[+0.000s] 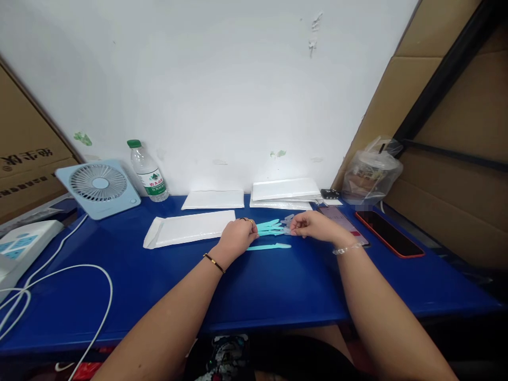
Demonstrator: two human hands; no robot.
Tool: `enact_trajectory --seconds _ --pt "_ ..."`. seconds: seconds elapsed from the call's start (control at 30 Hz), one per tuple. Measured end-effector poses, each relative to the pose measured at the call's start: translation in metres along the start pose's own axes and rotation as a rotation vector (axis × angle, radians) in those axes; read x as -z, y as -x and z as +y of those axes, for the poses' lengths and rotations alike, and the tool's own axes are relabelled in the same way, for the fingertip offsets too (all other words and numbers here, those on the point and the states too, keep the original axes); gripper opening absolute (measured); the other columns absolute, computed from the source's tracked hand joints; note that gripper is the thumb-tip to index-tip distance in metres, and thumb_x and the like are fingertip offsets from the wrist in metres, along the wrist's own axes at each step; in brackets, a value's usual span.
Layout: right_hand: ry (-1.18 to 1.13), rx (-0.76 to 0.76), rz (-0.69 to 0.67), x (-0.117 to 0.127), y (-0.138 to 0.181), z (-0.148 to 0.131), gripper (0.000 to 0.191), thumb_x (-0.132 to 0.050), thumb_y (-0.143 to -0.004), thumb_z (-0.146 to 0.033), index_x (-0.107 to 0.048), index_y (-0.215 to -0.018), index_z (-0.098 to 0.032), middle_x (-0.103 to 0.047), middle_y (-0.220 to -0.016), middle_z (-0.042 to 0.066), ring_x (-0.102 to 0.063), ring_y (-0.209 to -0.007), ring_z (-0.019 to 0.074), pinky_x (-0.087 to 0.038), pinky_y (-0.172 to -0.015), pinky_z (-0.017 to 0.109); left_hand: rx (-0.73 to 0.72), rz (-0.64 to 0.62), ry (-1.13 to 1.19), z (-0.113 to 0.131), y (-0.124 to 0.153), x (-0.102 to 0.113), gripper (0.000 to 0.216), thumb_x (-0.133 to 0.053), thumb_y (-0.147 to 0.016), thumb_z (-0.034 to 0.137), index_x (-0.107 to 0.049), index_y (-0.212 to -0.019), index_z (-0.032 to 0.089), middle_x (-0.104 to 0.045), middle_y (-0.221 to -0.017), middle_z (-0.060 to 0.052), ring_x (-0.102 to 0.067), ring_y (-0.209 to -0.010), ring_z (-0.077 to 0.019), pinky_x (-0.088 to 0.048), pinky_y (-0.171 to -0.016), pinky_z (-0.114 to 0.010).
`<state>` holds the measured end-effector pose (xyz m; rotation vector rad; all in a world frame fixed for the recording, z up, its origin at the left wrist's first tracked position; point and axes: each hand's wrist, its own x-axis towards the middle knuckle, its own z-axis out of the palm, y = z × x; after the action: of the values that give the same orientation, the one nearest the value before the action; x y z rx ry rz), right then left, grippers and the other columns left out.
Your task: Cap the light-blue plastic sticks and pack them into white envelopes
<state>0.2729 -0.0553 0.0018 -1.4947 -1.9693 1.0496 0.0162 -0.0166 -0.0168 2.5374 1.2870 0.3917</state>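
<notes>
Several slim turquoise sticks, which look like eyebrow razors (269, 227), lie fanned together between my hands on the blue table (278, 286). My left hand (238, 235) is closed, its thumb and fingers pinching the handle end of one razor. Clear plastic caps (287, 219) sit at the right end of the bunch. There my right hand (313, 226) pinches a clear cap at a razor's tip; whether the cap is on the blade I cannot tell. A single turquoise razor (270, 246) lies apart, nearer to me, with its left end close under my left hand.
A white padded envelope (190, 228) lies left of my hands. More white envelopes (212, 200) rest along the wall, some in a stack (286, 189). A fan (99, 185) and a water bottle (148, 172) stand at left. Phones (389, 233) and a bagged cup (371, 172) are at right.
</notes>
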Motion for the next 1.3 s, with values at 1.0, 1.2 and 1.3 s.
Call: enact_trajectory --seconds 1.0,1.2,1.3 --pt "0.121 0.103 -0.104 -0.012 -0.003 -0.009 0.019 -0.068 -0.067 -0.035 -0.071 -0.076 -0.018 -0.064 -0.066 0.001 -0.056 -0.061 0.0146 -0.042 -0.055 0.024 -0.089 -0.165 0.236 0.009 0.005 0.005 0.014 -0.059 -0.076 0.033 -0.063 -0.072 0.020 -0.063 -0.071 -0.001 -0.055 -0.062 -0.0154 -0.037 -0.055 -0.025" --pt "0.218 0.044 0.146 -0.004 -0.005 0.007 0.014 -0.068 -0.065 -0.029 -0.067 -0.074 -0.018 -0.063 -0.069 0.002 -0.055 -0.062 0.0151 -0.041 -0.056 0.025 -0.065 0.011 -0.004 0.001 0.002 0.005 0.016 -0.061 -0.077 0.031 -0.064 -0.089 0.021 -0.063 -0.087 -0.004 -0.058 -0.078 -0.0193 -0.039 -0.065 -0.027" --pt "0.275 0.035 0.137 -0.006 -0.010 0.016 0.012 -0.068 -0.064 -0.026 -0.066 -0.072 -0.018 -0.062 -0.069 0.001 -0.055 -0.063 0.0151 -0.040 -0.057 0.025 -0.060 0.011 -0.095 -0.001 -0.002 0.005 0.015 -0.060 -0.078 0.028 -0.065 -0.090 0.021 -0.063 -0.091 -0.005 -0.059 -0.081 -0.0205 -0.039 -0.069 -0.028"
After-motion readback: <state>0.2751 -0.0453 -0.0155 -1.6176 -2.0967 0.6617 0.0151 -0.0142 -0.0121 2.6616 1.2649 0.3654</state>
